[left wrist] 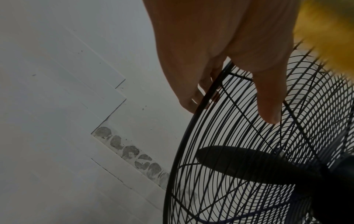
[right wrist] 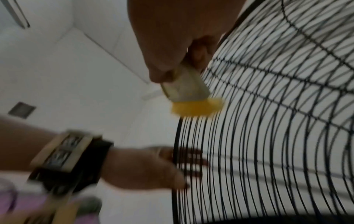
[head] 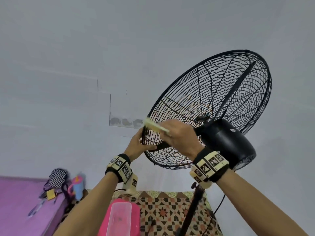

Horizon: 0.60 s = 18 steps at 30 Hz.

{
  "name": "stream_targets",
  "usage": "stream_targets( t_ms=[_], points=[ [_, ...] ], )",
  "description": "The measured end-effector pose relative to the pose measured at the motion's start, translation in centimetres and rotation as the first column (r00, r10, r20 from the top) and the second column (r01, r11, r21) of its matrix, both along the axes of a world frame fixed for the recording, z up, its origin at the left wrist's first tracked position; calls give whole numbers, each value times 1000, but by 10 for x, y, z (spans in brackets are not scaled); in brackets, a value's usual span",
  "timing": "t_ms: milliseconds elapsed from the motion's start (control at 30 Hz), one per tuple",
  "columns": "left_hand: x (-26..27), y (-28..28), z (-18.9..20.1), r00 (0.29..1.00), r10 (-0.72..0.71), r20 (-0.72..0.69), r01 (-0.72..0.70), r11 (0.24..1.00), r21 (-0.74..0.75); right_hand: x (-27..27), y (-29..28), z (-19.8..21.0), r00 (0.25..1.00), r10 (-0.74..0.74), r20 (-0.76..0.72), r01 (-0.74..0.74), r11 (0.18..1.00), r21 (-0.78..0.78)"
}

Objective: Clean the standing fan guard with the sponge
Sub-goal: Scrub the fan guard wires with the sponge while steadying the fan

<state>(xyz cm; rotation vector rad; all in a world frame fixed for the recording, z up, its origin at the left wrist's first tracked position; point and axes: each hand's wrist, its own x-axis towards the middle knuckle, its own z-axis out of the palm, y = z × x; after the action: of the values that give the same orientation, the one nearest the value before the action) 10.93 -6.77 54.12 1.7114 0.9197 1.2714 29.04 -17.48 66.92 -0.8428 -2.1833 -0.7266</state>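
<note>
The black wire fan guard (head: 221, 92) tilts up toward the wall, with the black motor housing (head: 226, 142) behind it. My left hand (head: 139, 143) grips the guard's left rim (left wrist: 203, 103), fingers on the far side and thumb (left wrist: 268, 97) over the wires. My right hand (head: 179, 135) holds a thin yellow sponge (head: 154, 126) and presses its edge against the guard's wires near the rim, just above the left hand. In the right wrist view the sponge (right wrist: 191, 98) touches the outer wires (right wrist: 249, 136), blurred by motion. A black blade (left wrist: 239, 163) shows inside the guard.
The fan's black pole (head: 194, 208) and cable (head: 219, 205) stand over a patterned mat (head: 170, 212). A pink lidded box (head: 119, 217) sits below my left arm. A purple bed (head: 20, 205) at lower left carries a checkered bag (head: 57, 178) and a blue bottle (head: 79, 186). The white wall is close behind.
</note>
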Motion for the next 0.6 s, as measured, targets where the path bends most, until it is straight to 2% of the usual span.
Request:
stream_targets(
  t_ms=[67,100,133,200,267,300,367,467,500,533,567,600],
  points=[
    [-1,1,-1,1000,-10,9,10,1000,-9,7,-4,20,974,12,-227,31,982,188],
    [-1,0,0,1000,-14,10,14,1000,-16,9,-6,25,956,29,-292,39,974,223],
    [-1,0,2,1000,-12,3,12,1000,-20,10,-6,22,958,36,-285,31,974,224],
    [-2,-3,5,1000,-19,-10,19,1000,-8,6,-4,-4,998,12,-58,-5,993,117],
    [-2,-4,3,1000,-13,2,13,1000,8,3,0,-40,983,-14,185,28,997,-69],
    [-3,-3,2,1000,-13,3,13,1000,6,4,2,-47,977,-29,212,56,991,-123],
    [-1,0,-1,1000,-7,-16,7,1000,11,7,0,-35,998,-28,57,33,995,-93],
    [0,2,1,1000,-10,-5,10,1000,-10,14,-5,10,963,19,-270,39,978,206],
    [0,4,0,1000,-13,5,14,1000,-19,17,-6,18,940,39,-338,47,969,242],
    [0,4,0,1000,-16,3,16,1000,-27,18,-6,18,935,59,-349,26,972,232],
    [0,2,2,1000,-14,-1,14,1000,-20,19,-5,11,955,87,-282,-31,980,198],
    [-1,1,4,1000,-11,-12,11,1000,-10,20,-3,-2,986,103,-133,-88,990,115]
  ],
)
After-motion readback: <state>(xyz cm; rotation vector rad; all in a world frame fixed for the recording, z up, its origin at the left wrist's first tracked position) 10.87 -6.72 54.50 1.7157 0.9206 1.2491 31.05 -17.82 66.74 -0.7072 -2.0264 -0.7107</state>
